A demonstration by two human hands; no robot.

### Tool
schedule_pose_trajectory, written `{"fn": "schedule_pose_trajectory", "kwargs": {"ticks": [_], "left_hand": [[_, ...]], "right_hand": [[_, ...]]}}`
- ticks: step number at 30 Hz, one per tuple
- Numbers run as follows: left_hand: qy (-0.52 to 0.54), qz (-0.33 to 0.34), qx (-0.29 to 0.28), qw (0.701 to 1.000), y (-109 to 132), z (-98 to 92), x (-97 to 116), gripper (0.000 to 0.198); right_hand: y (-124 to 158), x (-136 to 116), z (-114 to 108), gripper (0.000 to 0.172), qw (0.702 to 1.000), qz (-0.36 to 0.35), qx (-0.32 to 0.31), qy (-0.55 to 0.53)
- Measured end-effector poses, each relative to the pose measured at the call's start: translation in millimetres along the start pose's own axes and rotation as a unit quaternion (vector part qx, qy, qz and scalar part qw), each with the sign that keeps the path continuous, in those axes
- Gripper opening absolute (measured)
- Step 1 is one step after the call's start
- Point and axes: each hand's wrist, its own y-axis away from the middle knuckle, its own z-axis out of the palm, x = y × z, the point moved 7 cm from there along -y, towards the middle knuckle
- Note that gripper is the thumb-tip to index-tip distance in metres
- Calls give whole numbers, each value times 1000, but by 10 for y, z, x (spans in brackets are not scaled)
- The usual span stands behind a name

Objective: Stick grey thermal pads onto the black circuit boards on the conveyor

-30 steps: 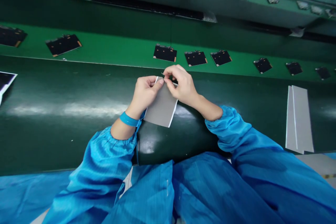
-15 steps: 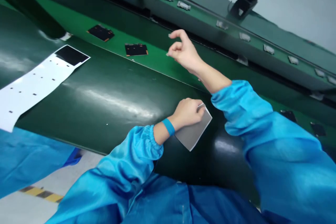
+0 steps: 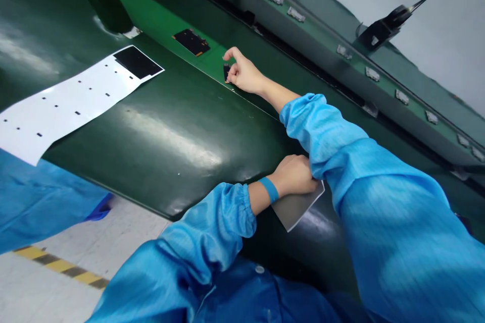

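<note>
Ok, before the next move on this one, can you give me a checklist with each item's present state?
1. Left hand on the thin grey rectangular sheet: ok.
2. Whole grey sheet visible: not ok, the left hand covers part.
3. Right hand at the partly hidden black rectangular board on the bright green strip: ok.
4. Right fingers actually touching that board: cannot tell.
5. Blue fabric-like band around the left wrist: ok.
6. Long white sheet with black marks apart from both hands: ok.
</note>
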Motion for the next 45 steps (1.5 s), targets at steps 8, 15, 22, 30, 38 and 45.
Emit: {"fn": "schedule_pose_trajectory", "kwargs": {"ticks": [8, 15, 22, 30, 38, 45], "left_hand": [[22, 1, 8, 1000, -18, -22, 6, 23], [17, -14, 14, 1000, -15, -53, 4, 22], [7, -12, 23, 1000, -26, -50, 3, 30], [2, -15, 16, 1000, -23, -59, 6, 32], [-4, -19, 3, 1000, -16, -52, 3, 31], [17, -13, 8, 1000, -15, -50, 18, 28]], "right_hand": [[68, 75, -19, 42, 999, -17, -3, 29], [53, 283, -33, 38, 997, -28, -8, 68], [156, 353, -81, 46, 992, -39, 3, 117], [430, 155, -112, 41, 979, -12, 12, 205], [395, 263, -333, 59, 959, 72, 36, 272], [152, 89, -588, 44, 986, 87, 55, 132]]}}
